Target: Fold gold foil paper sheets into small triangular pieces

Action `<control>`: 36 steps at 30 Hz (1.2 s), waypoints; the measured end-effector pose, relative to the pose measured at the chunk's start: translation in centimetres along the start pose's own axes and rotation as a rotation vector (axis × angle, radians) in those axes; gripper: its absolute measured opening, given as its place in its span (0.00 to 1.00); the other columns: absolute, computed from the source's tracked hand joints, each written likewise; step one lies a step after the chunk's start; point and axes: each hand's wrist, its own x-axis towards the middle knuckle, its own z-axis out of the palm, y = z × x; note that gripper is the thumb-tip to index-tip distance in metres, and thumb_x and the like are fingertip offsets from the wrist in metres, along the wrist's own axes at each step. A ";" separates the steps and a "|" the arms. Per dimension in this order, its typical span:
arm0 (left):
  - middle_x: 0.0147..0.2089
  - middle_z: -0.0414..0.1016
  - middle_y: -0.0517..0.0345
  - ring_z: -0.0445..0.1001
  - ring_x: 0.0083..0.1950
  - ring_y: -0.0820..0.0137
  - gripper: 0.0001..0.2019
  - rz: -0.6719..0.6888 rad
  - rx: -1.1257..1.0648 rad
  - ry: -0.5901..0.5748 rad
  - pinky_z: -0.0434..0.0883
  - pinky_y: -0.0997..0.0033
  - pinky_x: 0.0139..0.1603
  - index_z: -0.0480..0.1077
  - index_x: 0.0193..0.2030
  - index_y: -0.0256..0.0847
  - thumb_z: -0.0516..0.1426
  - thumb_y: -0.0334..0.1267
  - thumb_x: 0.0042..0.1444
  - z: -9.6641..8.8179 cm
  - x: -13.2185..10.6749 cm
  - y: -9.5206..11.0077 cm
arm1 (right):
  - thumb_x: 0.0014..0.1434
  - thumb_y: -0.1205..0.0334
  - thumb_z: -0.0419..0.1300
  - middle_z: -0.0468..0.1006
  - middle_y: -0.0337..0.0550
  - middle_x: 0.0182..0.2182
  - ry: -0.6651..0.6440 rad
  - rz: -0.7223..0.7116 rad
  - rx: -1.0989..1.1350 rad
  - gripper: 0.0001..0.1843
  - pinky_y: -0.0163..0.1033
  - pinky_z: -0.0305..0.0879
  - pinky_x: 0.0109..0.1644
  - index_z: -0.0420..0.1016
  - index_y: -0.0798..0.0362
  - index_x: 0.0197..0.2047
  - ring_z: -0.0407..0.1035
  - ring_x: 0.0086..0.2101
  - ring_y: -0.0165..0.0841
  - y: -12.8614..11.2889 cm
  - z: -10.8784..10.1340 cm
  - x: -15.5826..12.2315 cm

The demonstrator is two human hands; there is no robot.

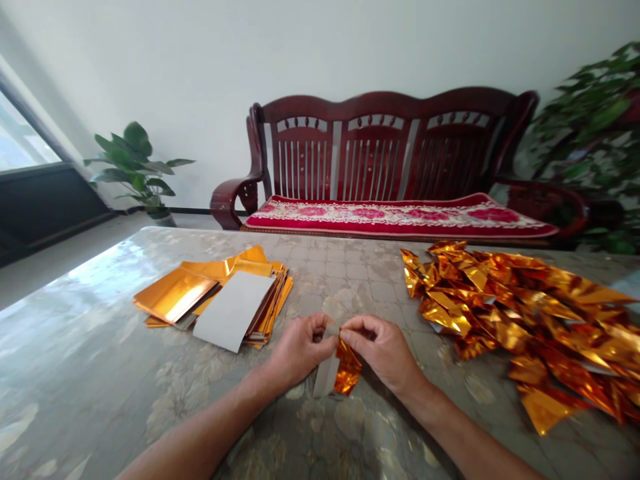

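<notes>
Between my two hands, near the front middle of the table, is a partly folded sheet of gold foil paper (347, 370), its grey-white backing showing on the left and shiny orange-gold on the right. My left hand (305, 343) pinches its upper left edge between thumb and fingers. Thumb and forefinger of my right hand (380, 343) are closed on its upper right corner. Left of my hands lies a loose stack of flat foil sheets (175, 290), a grey-backed sheet (235, 310) on top. To the right spreads a heap of folded foil pieces (520, 300).
The table (150, 413) has a glossy, patterned cover. Beyond its far edge stands a dark red wooden bench (375, 160) with a red floral cushion (400, 217). A potted plant (137, 167) is at the back left, and leafy greenery (595, 133) at the right.
</notes>
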 end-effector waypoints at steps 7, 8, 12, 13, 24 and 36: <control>0.22 0.52 0.68 0.52 0.25 0.77 0.05 0.038 0.177 0.051 0.47 0.76 0.25 0.68 0.30 0.37 0.54 0.36 0.52 0.2 0.0 0.3 | 0.56 0.59 0.58 0.73 0.37 0.24 -0.017 -0.012 -0.014 0.09 0.34 0.62 0.32 0.73 0.53 0.27 0.65 0.27 0.30 -0.6 0.1 -0.1; 0.22 0.51 0.68 0.52 0.25 0.77 0.05 0.041 0.170 0.062 0.47 0.76 0.25 0.67 0.30 0.37 0.54 0.36 0.53 0.3 0.0 0.3 | 0.56 0.58 0.57 0.72 0.36 0.23 -0.020 -0.015 -0.009 0.10 0.33 0.61 0.32 0.72 0.53 0.27 0.64 0.27 0.30 -0.6 0.2 0.0; 0.22 0.51 0.68 0.52 0.26 0.77 0.06 0.042 0.169 0.117 0.48 0.75 0.26 0.65 0.27 0.38 0.54 0.36 0.52 0.5 0.1 0.5 | 0.59 0.53 0.56 0.68 0.35 0.22 -0.032 0.014 0.089 0.13 0.33 0.59 0.30 0.69 0.53 0.28 0.62 0.26 0.29 -0.3 0.1 0.1; 0.22 0.51 0.68 0.52 0.26 0.77 0.06 0.042 0.165 0.119 0.48 0.75 0.26 0.65 0.26 0.38 0.54 0.36 0.52 0.5 0.1 0.5 | 0.60 0.52 0.56 0.68 0.35 0.23 -0.035 0.018 0.109 0.15 0.33 0.60 0.30 0.69 0.53 0.28 0.62 0.27 0.29 -0.2 0.1 0.1; 0.22 0.57 0.70 0.56 0.25 0.78 0.07 0.044 -0.044 0.125 0.53 0.78 0.26 0.63 0.29 0.39 0.58 0.36 0.48 0.8 0.3 0.0 | 0.55 0.55 0.59 0.71 0.36 0.22 0.006 0.037 0.054 0.11 0.34 0.60 0.31 0.72 0.53 0.26 0.64 0.26 0.30 -0.2 0.1 0.3; 0.28 0.72 0.64 0.70 0.26 0.74 0.22 -0.072 -0.517 0.017 0.65 0.77 0.28 0.64 0.43 0.40 0.63 0.53 0.51 -0.1 -0.1 0.6 | 0.49 0.48 0.67 0.74 0.36 0.24 -0.011 0.184 0.394 0.17 0.35 0.63 0.32 0.72 0.53 0.28 0.67 0.26 0.30 -0.2 0.2 0.3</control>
